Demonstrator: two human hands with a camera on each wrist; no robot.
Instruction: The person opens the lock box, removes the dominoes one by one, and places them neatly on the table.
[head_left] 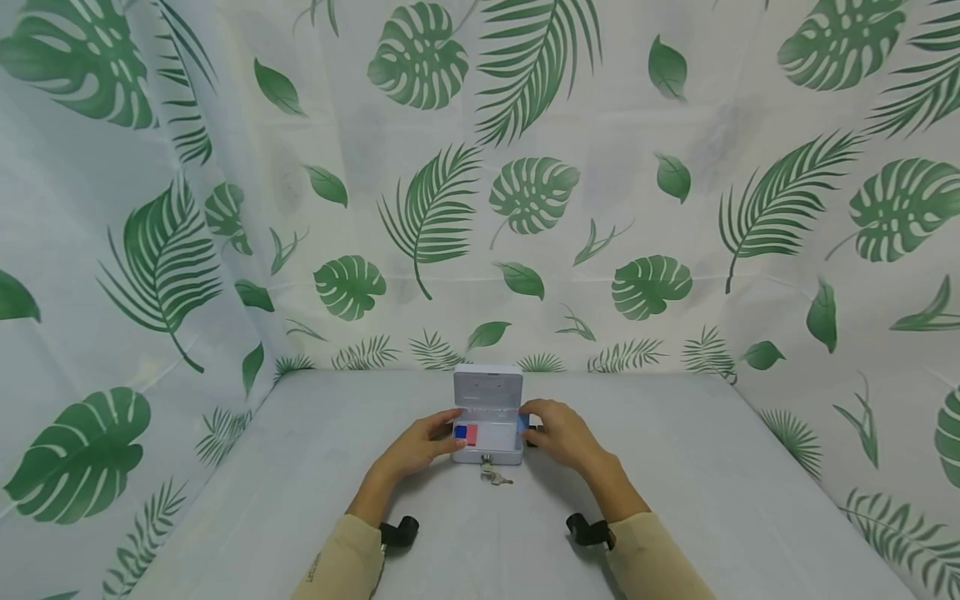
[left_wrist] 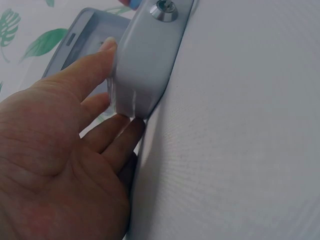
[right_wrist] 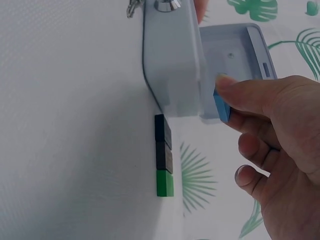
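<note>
A light grey metal cash box (head_left: 489,457) stands on the table with its lid (head_left: 488,390) raised. A dark blue block (head_left: 461,432) and a pink block (head_left: 472,435) lie side by side at the left inside it. My left hand (head_left: 417,446) holds the box's left side, thumb at the front and fingers along the wall; the left wrist view shows some fingertips at its lower edge. Over the box's right side, my right hand (head_left: 558,431) pinches a light blue block (right_wrist: 221,107) between thumb and finger. Keys (head_left: 496,476) hang from the front lock (left_wrist: 165,8).
Right of the box, two dark blocks (right_wrist: 163,142) and a green block (right_wrist: 164,183) lie in a row on the white-covered table (head_left: 495,550). A leaf-patterned curtain (head_left: 562,317) rises behind and at both sides.
</note>
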